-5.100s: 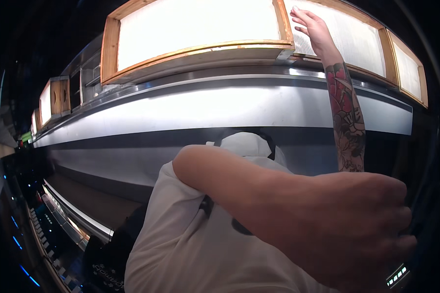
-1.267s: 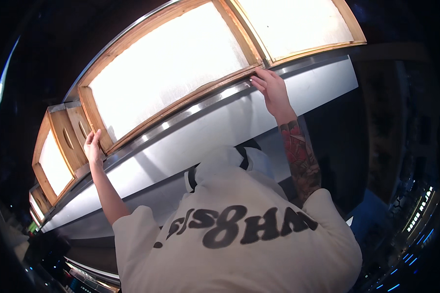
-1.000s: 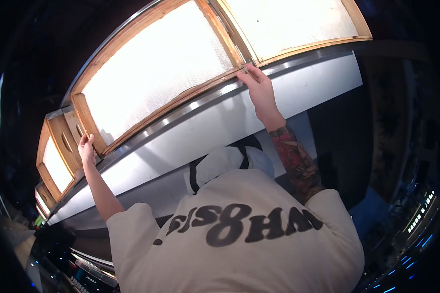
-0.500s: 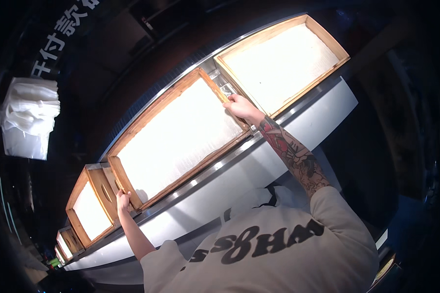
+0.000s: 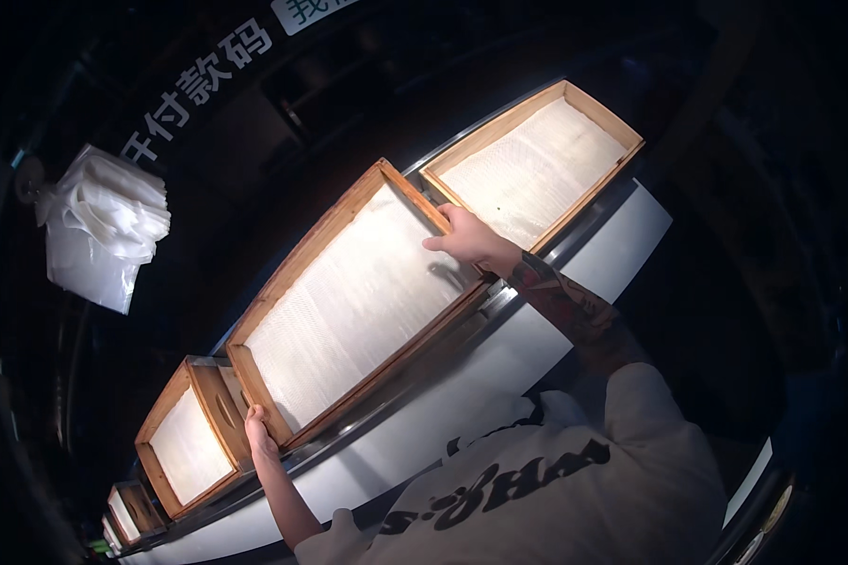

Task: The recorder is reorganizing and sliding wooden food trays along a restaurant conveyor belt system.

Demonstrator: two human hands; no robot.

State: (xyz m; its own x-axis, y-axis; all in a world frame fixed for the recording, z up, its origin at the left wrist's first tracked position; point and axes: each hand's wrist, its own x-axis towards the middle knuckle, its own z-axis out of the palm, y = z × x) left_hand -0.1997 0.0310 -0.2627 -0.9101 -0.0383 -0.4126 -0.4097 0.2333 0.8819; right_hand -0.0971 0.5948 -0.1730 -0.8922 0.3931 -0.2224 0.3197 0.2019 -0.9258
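A long, shallow wooden tray (image 5: 303, 260) lies lengthwise before me, its bottom covered by a white mesh liner (image 5: 349, 301). My left hand (image 5: 258, 428) grips the tray's left end wall near the front corner. At the opposite end, my right hand (image 5: 471, 240) is closed over the end wall, its thumb on the inner side. No food or other load shows on the liner. Whether the tray's underside touches the counter, I cannot tell.
Another wooden tray (image 5: 589, 196) with a white liner stands beyond my right hand. More stand leftward, including a nearer tray (image 5: 209, 414) and a smaller-looking one (image 5: 141, 508). The counter has a white front panel (image 5: 537, 325). Clear plastic bags (image 5: 108, 221) hang at the upper left.
The middle tray, still between both hands, sits differently against its neighbours; the gap at its right end is more covered. My view has shifted and the liners look less glaring.
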